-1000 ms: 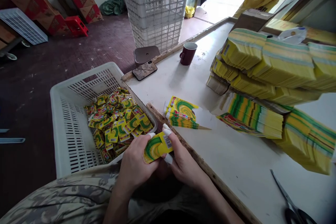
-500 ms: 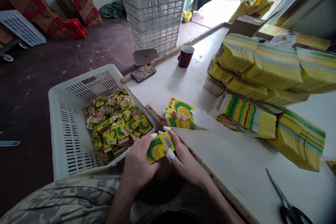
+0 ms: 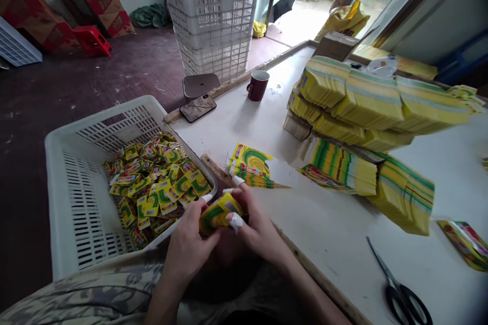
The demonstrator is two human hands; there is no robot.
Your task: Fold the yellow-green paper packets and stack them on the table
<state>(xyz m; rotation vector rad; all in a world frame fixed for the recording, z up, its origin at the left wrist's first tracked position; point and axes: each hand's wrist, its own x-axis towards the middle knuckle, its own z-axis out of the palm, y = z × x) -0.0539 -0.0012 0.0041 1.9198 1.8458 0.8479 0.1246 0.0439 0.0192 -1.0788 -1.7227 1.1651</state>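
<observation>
2 bare forearms converge near the body. left hand (image 3: 187, 246) and right hand (image 3: 261, 231) face each other, fingers curled in a pinching grip, several fingertips (image 3: 235, 221) wrapped white.

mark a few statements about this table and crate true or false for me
1. The left hand and right hand both hold one yellow-green carton. True.
2. The white crate holds nothing. False: it holds many small packets.
3. The mug stands on the table, beyond the phone. True.
4. The scissors lie in the crate. False: they lie on the table, to the person's right.
</observation>
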